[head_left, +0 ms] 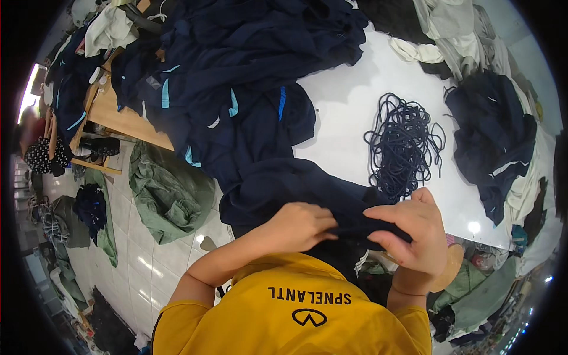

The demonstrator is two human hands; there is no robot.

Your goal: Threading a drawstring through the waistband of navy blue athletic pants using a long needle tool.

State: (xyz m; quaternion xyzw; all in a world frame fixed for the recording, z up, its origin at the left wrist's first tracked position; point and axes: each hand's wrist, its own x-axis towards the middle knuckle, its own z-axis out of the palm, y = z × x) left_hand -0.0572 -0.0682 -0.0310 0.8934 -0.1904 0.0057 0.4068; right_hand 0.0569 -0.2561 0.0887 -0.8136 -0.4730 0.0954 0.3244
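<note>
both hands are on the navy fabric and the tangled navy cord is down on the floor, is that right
The cord's place is wrong: the head view shows the tangled navy cord on the white tabletop. The left hand and right hand are indeed on the navy fabric.

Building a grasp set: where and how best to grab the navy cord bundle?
Probably around the middle, from above, closing in from left and right: the cord bundle lies loose and elongated, with bare white table along both long sides. Loops stray on its right, so scoop those in too.
</note>
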